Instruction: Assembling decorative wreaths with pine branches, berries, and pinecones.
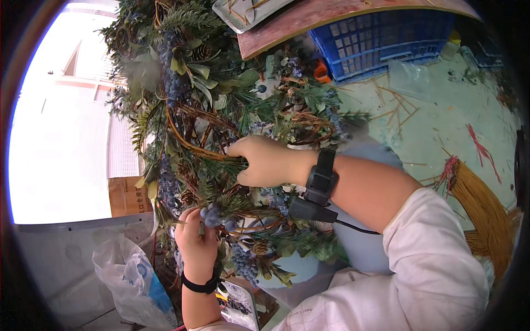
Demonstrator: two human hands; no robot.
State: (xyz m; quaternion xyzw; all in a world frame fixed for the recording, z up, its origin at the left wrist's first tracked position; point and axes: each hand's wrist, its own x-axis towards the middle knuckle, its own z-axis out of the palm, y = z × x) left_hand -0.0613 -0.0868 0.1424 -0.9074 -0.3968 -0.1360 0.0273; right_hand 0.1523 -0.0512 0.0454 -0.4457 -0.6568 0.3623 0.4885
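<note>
A twig wreath (190, 144) dressed with pine sprays, ferns, pine cones and blue berries fills the middle, in front of my lap. My right hand (269, 161) has hold of the wreath's brown vine hoop; its fingertips go out of sight among the greenery. Lower down, my left hand (197, 240) is closed at the wreath's near left side. A short green stem shows between its fingers, beside a sprig of round blue berries (211, 215). Long clusters of small blue berries (175, 83) hang in the greenery farther up.
A blue plastic crate (381, 44) stands under a reddish tabletop (331, 19), which bears a tray of sticks (248, 12). On the floor at right lie loose sticks and a tied bundle of brown twigs (483, 204). A plastic bag (130, 278) and a cardboard box (130, 196) are at left.
</note>
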